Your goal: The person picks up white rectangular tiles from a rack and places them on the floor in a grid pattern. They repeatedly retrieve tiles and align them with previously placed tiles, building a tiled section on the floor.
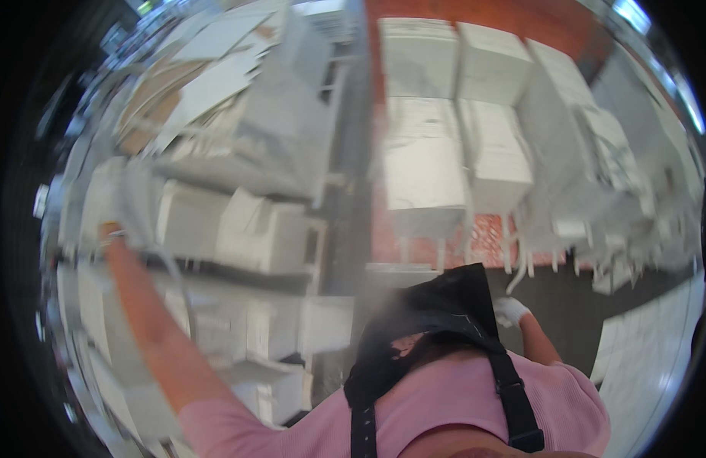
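Note:
My left arm stretches out to the far left, and a white glove covers my left hand (pixel 107 191). That hand is beside stacks of pale sheets (pixel 191 217) and blends into the white behind it. Motion blur hides its fingers and anything they may hold. My right hand (pixel 510 311), also in a white glove, hangs low at my right side, just beyond the edge of my black apron (pixel 452 305). Its fingers are too small and smeared to make out, and I see nothing clear in it.
A tall stack of white and brown sheets (pixel 215 91) stands at the far left. Across a grey aisle (pixel 349 168), several white block-like stacks (pixel 425 172) stand over a red floor area (pixel 490 233). Crumpled white strips (pixel 616 263) hang at the right, near a pale panel (pixel 651 343).

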Motion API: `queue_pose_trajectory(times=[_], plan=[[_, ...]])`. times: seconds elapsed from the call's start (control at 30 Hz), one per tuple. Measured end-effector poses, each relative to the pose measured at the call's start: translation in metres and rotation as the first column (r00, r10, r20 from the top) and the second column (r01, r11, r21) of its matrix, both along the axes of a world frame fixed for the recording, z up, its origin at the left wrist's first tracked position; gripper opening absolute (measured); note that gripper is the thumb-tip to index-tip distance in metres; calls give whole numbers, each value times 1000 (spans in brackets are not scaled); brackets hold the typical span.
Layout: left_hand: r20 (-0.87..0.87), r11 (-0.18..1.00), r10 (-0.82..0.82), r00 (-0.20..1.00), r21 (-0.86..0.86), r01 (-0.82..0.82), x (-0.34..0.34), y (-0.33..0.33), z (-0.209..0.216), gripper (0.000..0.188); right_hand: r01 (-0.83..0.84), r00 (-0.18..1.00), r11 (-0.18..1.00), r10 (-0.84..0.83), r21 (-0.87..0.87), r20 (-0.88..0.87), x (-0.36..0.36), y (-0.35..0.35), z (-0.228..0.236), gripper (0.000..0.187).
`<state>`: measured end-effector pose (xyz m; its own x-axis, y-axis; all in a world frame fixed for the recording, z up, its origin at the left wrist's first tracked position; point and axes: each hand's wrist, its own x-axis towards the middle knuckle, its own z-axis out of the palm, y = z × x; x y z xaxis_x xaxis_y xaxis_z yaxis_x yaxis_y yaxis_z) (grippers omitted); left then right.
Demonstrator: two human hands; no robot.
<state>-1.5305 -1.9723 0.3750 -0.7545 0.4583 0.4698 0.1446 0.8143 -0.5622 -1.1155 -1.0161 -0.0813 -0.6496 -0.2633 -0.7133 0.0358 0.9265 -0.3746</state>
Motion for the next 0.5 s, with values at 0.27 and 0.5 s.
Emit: queue_pose_trajectory(times=[0.27, 0.5], plan=[[452, 926, -132, 882, 373, -53, -61, 151, -66, 50, 871, 489, 447, -827, -203, 278, 16, -109, 83, 40], [846, 809, -485, 222, 530, -254, 109, 293, -296, 66, 985, -134, -155, -967, -81, 218, 166, -118, 72, 38]])
